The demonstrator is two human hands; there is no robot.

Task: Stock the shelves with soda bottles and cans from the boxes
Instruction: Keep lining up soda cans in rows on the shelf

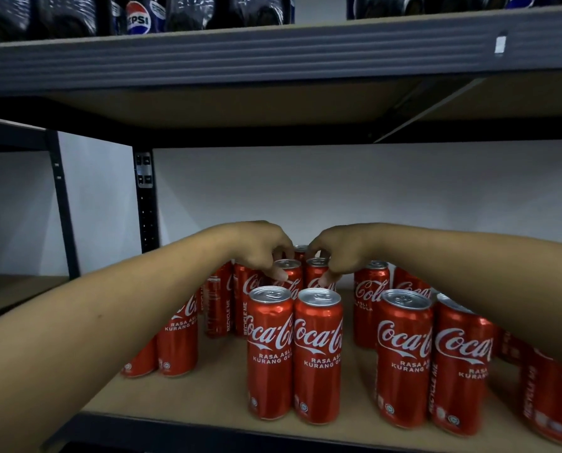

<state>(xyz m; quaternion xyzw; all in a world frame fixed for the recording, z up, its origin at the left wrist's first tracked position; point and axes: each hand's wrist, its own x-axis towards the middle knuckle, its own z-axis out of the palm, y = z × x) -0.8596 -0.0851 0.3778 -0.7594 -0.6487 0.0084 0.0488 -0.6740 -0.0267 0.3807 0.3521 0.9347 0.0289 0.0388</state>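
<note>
1. Head view: the shelf board (208,387) shows bare strips along its front edge and between the can columns. The upper shelf (273,53), loaded with Pepsi bottles (138,18), hangs close overhead.
2. Coca-Cola cans (403,354) stand upright across the board, with the front pair (270,354) near the edge.
3. The left hand (263,253) curls its fingers over the left rear can (289,273), thumb against its side.
4. The right hand (335,253) grips the right rear can (315,273) likewise, the 2 cans just beside each other.
</note>
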